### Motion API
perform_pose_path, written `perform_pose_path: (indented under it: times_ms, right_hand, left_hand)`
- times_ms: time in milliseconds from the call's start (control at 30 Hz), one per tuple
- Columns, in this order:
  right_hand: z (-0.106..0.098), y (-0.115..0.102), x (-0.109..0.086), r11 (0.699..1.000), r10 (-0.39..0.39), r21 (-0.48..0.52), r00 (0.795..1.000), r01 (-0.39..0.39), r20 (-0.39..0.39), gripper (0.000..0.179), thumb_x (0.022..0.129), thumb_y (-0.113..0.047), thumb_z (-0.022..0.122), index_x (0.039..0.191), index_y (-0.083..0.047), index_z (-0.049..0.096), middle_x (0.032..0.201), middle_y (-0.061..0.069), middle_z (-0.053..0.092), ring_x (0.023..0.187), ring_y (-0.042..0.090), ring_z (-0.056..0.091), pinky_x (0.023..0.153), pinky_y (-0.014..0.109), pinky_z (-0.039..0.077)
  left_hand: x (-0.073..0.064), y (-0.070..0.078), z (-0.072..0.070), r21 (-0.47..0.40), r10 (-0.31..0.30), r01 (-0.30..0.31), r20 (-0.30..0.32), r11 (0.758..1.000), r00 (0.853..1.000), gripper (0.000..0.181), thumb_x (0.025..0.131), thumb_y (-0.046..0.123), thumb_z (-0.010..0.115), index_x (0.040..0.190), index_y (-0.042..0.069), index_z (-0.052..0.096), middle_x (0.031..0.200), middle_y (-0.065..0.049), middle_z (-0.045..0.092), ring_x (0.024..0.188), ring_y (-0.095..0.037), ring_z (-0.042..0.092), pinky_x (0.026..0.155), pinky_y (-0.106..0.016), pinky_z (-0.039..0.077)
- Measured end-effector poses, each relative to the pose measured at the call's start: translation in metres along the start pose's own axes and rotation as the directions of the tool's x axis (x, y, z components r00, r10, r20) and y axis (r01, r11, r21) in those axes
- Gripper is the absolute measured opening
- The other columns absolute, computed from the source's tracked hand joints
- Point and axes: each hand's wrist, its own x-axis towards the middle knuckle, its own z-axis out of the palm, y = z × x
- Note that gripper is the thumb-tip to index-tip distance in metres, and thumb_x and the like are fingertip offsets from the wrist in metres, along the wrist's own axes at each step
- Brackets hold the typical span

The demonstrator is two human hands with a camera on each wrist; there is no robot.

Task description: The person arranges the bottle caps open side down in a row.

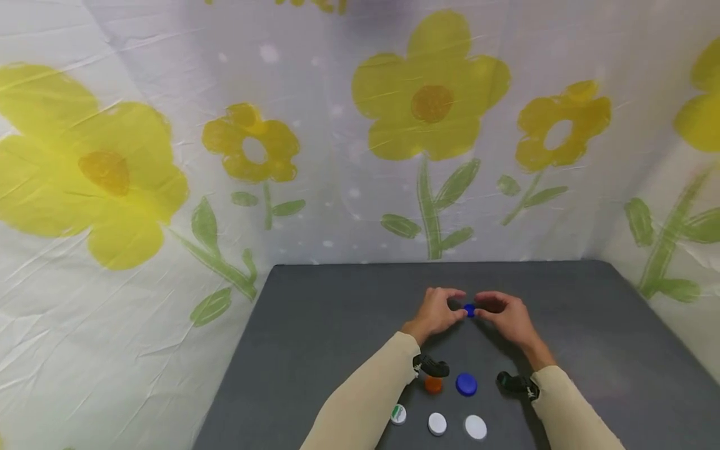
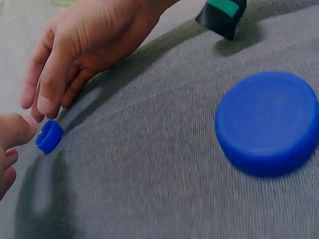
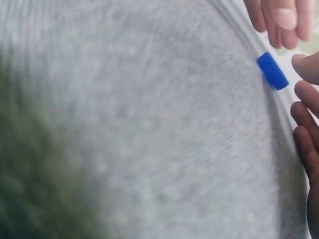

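Note:
A small blue bottle cap (image 1: 469, 310) sits between the two hands toward the far part of the dark table, its hollow side partly showing in the left wrist view. My left hand (image 1: 440, 309) is to its left, fingers loosely bent and the thumb tip right at the cap. From the other side my right hand (image 1: 507, 317) curves over, its thumb also close to the cap. In the right wrist view, a gap shows between the cap (image 3: 273, 71) and the right fingers (image 3: 306, 112). Neither hand grips it. The left fingertips (image 3: 285, 19) appear above it there.
Nearer the body lie a larger blue cap (image 1: 466, 384), an orange cap (image 1: 433, 384) partly under the left wrist camera, two white caps (image 1: 437, 424) and a white cap with green print (image 1: 398, 414) beside the left sleeve. A flower-painted curtain (image 1: 337, 187) hangs behind the table (image 1: 337, 325).

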Motion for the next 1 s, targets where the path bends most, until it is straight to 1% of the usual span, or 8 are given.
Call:
perform_pose_path:
  times_ms: [100,200,267,367,600,700,867,1000]
  right_hand:
    - [0.004,0.003,0.001,1.000,-0.011,-0.025,1.000,0.011,0.001,0.036,0.097,-0.011,0.085,0.130,-0.001,0.076,0.125,0.022,0.079,0.105,0.020,0.078,0.080,0.016,0.058]
    - [0.008,0.003,0.003,0.998,-0.032,-0.058,0.999,0.032,0.002,0.036,0.096,-0.012,0.087,0.129,-0.002,0.077,0.124,0.020,0.079,0.110,0.035,0.078,0.084,0.016,0.058]
    - [0.009,0.003,0.005,0.996,-0.045,-0.080,0.999,0.045,0.004,0.036,0.095,-0.012,0.087,0.129,-0.003,0.077,0.123,0.019,0.080,0.110,0.038,0.078,0.085,0.018,0.058]
    - [0.010,0.001,0.007,0.993,-0.053,-0.103,0.999,0.054,0.004,0.036,0.094,-0.010,0.087,0.128,-0.003,0.077,0.122,0.019,0.080,0.109,0.038,0.078,0.085,0.021,0.059]
    - [0.013,0.002,0.009,0.988,-0.042,-0.147,0.999,0.041,-0.005,0.026,0.094,-0.009,0.087,0.119,-0.007,0.081,0.113,0.013,0.083,0.104,0.033,0.079,0.086,0.031,0.061]
    - [0.014,0.004,0.008,0.988,-0.032,-0.152,0.999,0.030,-0.010,0.023,0.094,-0.011,0.088,0.116,-0.009,0.082,0.111,0.011,0.083,0.103,0.031,0.079,0.086,0.034,0.061]
    - [0.010,0.006,0.004,0.993,-0.031,-0.113,0.999,0.028,-0.020,0.024,0.095,-0.012,0.087,0.118,-0.008,0.081,0.112,0.012,0.083,0.101,0.026,0.078,0.085,0.026,0.059]
    - [0.004,0.005,-0.001,0.999,-0.022,-0.026,0.999,0.021,-0.034,0.025,0.097,-0.009,0.085,0.121,-0.005,0.080,0.115,0.016,0.082,0.100,0.015,0.077,0.083,0.018,0.058]
  left_hand:
    - [0.002,-0.007,0.009,-0.008,0.034,-0.035,-0.030,0.999,0.999,0.038,0.095,0.027,0.088,0.131,0.017,0.081,0.127,0.005,0.082,0.127,-0.012,0.071,0.110,-0.026,0.054]
    - [0.003,-0.009,0.013,-0.023,0.032,-0.033,-0.051,0.999,0.998,0.035,0.095,0.024,0.088,0.129,0.015,0.082,0.124,0.004,0.083,0.125,-0.013,0.072,0.110,-0.027,0.055]
    - [0.003,-0.009,0.013,-0.025,0.018,-0.020,-0.056,1.000,0.998,0.034,0.096,0.022,0.087,0.129,0.015,0.082,0.123,0.005,0.083,0.126,-0.013,0.072,0.110,-0.027,0.054]
    - [0.004,-0.005,0.010,-0.036,-0.016,0.014,-0.045,0.999,0.999,0.033,0.096,0.018,0.086,0.129,0.016,0.082,0.123,0.006,0.083,0.127,-0.013,0.071,0.112,-0.028,0.054]
    - [0.006,-0.011,0.019,-0.051,0.002,-0.008,-0.108,0.999,0.994,0.025,0.092,0.014,0.089,0.117,0.014,0.086,0.111,0.006,0.085,0.116,-0.009,0.075,0.107,-0.028,0.056]
    - [0.003,-0.009,0.020,-0.062,-0.007,0.001,-0.108,0.998,0.994,0.023,0.093,0.013,0.089,0.116,0.014,0.086,0.111,0.006,0.085,0.116,-0.009,0.076,0.106,-0.026,0.056]
    - [0.005,-0.013,0.026,-0.075,0.013,-0.023,-0.122,0.997,0.992,0.022,0.094,0.014,0.088,0.116,0.014,0.086,0.109,0.006,0.085,0.113,-0.010,0.077,0.102,-0.028,0.059]
    - [0.003,-0.001,0.019,-0.080,0.014,-0.021,-0.095,0.997,0.995,0.022,0.096,0.017,0.086,0.118,0.016,0.086,0.111,0.008,0.085,0.115,-0.008,0.076,0.102,-0.026,0.059]
